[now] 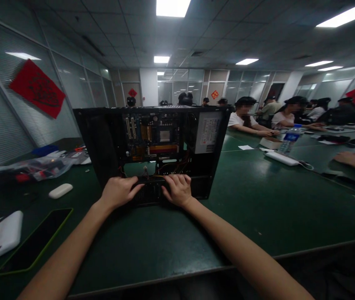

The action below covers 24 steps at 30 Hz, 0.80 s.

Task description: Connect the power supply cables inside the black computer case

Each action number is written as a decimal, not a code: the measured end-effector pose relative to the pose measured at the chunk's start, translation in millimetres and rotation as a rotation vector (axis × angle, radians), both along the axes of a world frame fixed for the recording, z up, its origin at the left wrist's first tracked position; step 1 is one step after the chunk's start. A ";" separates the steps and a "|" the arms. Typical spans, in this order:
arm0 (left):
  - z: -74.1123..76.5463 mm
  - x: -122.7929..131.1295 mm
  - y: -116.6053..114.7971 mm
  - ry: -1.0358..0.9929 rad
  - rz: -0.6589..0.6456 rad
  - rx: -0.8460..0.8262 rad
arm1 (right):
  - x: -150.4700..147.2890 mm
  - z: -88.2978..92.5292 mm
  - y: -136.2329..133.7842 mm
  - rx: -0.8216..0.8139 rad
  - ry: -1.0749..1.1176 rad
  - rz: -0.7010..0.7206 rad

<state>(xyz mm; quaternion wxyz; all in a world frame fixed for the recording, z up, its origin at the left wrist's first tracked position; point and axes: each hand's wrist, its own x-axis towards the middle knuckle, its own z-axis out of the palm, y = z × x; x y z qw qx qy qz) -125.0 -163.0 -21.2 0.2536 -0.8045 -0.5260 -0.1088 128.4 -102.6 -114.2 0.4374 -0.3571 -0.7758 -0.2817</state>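
Observation:
A black computer case (220, 137) stands on the table with its open side towards me. Inside it are a motherboard (173, 125), a power supply (207, 132) with a white label, and loose thin wires (180, 164). My left hand (116, 192) grips a black crossbar low in the case, fingers curled over it and thumb in front. Beside it, my right hand (179, 191) holds the same bar in a similar way. Some fingertips are hidden behind the bar. Between the hands, a small pale connector (145, 170) sticks up.
On the green table (252, 196) lie a phone with a green rim (36, 241), a white device (2, 233), a white oval case (60, 191) and plastic bags (36, 171). A power strip (280, 158) and water bottle (290, 139) are at right, near other people.

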 end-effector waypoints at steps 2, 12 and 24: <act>-1.1 1.1 0.2 -0.003 -0.003 0.001 | 0.2 -1.5 1.3 0.031 0.014 0.006; -3.9 -1.6 5.7 0.019 0.012 0.035 | -2.2 -5.1 20.4 0.101 -0.016 -0.052; -7.2 4.2 6.3 0.001 0.031 0.076 | 6.5 -2.3 23.0 -0.070 -0.108 -0.049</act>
